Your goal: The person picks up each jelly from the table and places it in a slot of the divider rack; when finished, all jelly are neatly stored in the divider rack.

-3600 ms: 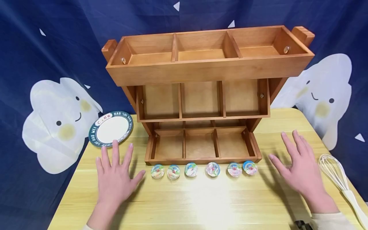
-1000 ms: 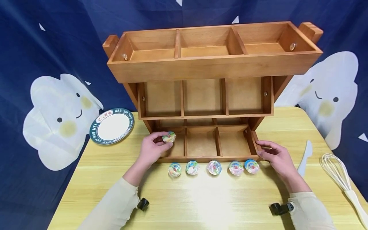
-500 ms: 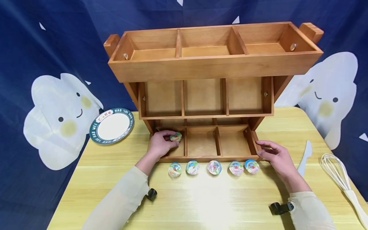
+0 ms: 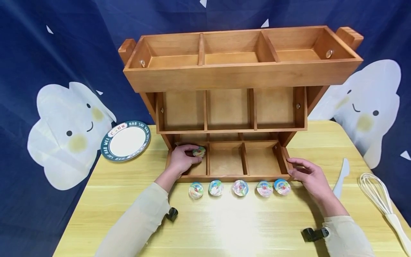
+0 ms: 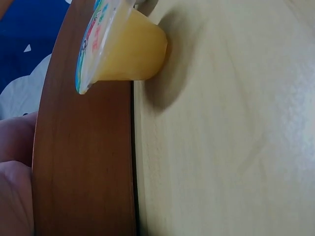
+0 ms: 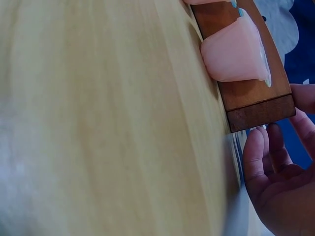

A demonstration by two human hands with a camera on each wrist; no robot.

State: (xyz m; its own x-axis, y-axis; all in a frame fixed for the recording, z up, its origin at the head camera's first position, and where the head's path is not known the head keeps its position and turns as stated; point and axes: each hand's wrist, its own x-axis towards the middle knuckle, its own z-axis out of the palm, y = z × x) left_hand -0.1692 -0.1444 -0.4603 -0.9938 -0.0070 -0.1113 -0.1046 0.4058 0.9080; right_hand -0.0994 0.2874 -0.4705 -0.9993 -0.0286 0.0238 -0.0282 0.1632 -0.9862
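In the head view, my left hand (image 4: 181,159) pinches a jelly cup (image 4: 199,151) by its sides in the left compartment of the bottom tray, near the first divider. The cup's lid faces up. My right hand (image 4: 309,175) grips the right front corner of that tray, part of a three-tier wooden rack (image 4: 240,76). The right wrist view shows the fingers and thumb at the wooden corner (image 6: 263,113). Several more jelly cups (image 4: 240,187) stand in a row along the tray's front, including a yellow cup (image 5: 130,46) and a pink cup (image 6: 236,49) seen side-on.
A green-rimmed plate (image 4: 147,141) leans at the back left of the table (image 4: 112,203). A pale plastic knife (image 4: 342,175) and a white whisk (image 4: 379,194) lie at the right. Behind hangs a dark blue curtain (image 4: 80,35) with cloud faces.
Both hands were spread above the table at first. The left hand took the leftmost jelly cup and moved right with it inside the compartment; the right hand went to the tray's corner and stayed.
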